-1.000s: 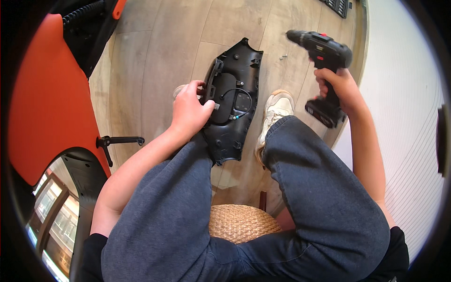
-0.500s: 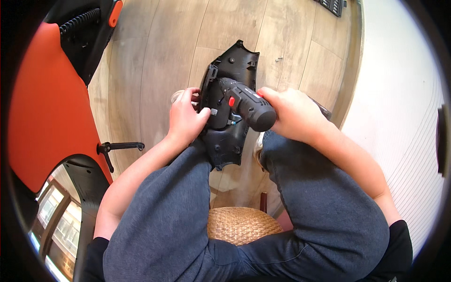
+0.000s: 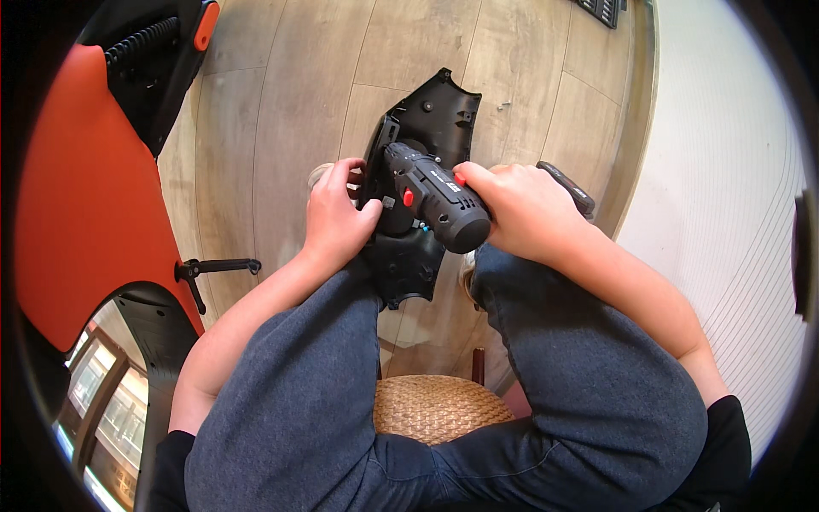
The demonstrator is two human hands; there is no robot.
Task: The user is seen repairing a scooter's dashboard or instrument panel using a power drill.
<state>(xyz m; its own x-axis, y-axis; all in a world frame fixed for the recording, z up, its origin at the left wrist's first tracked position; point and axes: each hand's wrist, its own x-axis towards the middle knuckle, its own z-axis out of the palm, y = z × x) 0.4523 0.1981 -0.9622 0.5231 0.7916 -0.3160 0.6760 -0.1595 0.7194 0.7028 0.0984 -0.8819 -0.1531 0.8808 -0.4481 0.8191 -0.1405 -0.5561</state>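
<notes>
My right hand (image 3: 533, 209) is wrapped round the handle of a black cordless drill (image 3: 444, 200) with red buttons. The drill's nose points up and left into the hollow of a black plastic cover (image 3: 439, 115); its exact tip is hard to make out. That curved cover lies between my knees with its inner side showing, screw posts and a small wire connector among its details. At the cover's left edge my left hand (image 3: 335, 213) grips it, thumb inside and fingers partly hidden behind the rim. The drill's battery base (image 3: 567, 188) sticks out beyond my right hand.
An orange and black vehicle body (image 3: 102, 205) stands at the left, with a black lever (image 3: 217, 267) jutting out. Small screws (image 3: 504, 106) lie on the wooden floor. A black tool case (image 3: 604, 10) is at the far right, beside a white ribbed surface (image 3: 717, 256). I sit on a woven stool (image 3: 439, 408).
The drill's rear has swung slightly down and left, and more of its battery base shows. The cover's far end has shifted a little right. My left hand has barely moved.
</notes>
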